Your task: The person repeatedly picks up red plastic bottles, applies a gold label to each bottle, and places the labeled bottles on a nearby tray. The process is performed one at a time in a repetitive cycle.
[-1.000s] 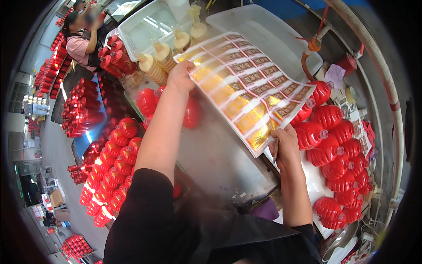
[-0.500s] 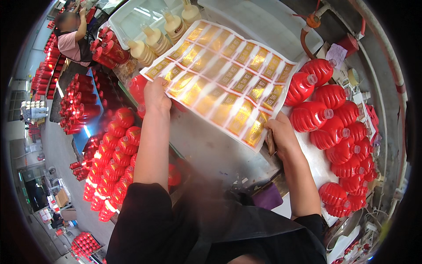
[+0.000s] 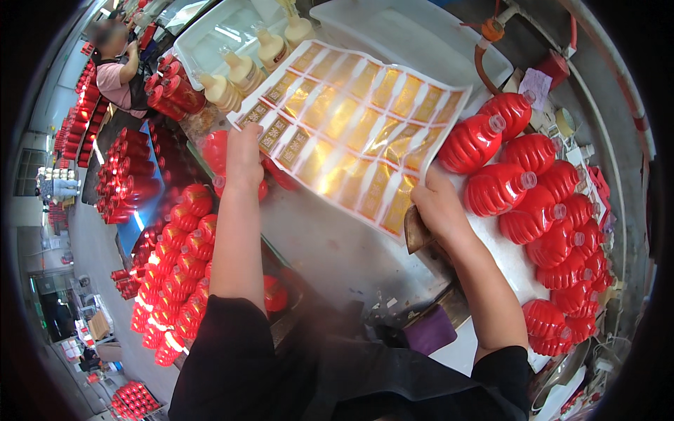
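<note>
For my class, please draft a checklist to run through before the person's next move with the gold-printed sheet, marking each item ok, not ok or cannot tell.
1. Left hand has a grip on the gold-printed sheet: ok, at its left side.
2. Right hand free of other things: not ok, it also holds a brown flat object.
3. Printed side facing up: ok, gold designs show.
4. Sheet flat: not ok, it bows and its right side curves.
5. Sheet off the metal bench: ok, held above it.
6. Underside undamaged: cannot tell, hidden.
</note>
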Demonstrator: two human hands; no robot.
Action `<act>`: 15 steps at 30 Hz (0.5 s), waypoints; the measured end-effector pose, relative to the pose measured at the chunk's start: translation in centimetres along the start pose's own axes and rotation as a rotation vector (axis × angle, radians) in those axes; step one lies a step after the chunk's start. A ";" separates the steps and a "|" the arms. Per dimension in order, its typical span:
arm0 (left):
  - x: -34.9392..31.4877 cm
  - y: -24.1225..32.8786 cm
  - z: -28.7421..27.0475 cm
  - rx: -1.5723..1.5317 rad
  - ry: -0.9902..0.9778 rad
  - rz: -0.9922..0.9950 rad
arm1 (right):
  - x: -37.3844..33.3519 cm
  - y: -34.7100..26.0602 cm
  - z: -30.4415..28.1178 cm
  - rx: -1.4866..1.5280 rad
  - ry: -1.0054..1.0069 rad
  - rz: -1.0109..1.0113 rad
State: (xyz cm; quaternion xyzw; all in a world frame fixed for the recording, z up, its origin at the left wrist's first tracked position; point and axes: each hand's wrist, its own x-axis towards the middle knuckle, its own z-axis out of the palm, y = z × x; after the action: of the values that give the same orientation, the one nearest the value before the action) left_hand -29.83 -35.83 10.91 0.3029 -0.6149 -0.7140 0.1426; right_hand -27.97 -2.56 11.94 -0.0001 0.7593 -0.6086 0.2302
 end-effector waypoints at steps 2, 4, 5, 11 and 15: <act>-0.8 0.1 0.6 0.000 -0.035 0.131 | 0.0 -0.6 -0.5 -0.225 0.000 -0.094; -2.1 0.0 1.2 -0.014 -0.035 0.200 | 0.0 -1.5 -0.9 -0.334 0.035 -0.262; -2.7 -0.1 1.2 -0.027 -0.060 0.244 | -0.5 -2.1 -1.5 -0.264 -0.008 -0.264; -6.5 -2.3 2.5 -0.099 -0.103 0.350 | -1.1 -4.4 -3.6 -0.697 -0.105 -0.406; -7.8 -4.2 4.4 -0.100 -0.147 0.390 | -0.4 -3.8 -3.4 -0.952 -0.172 -0.328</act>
State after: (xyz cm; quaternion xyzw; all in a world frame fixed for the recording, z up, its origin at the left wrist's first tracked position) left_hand -25.71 -27.03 9.12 0.1178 -0.6345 -0.7226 0.2477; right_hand -29.87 -0.30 16.13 -0.2745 0.9207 -0.2213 0.1677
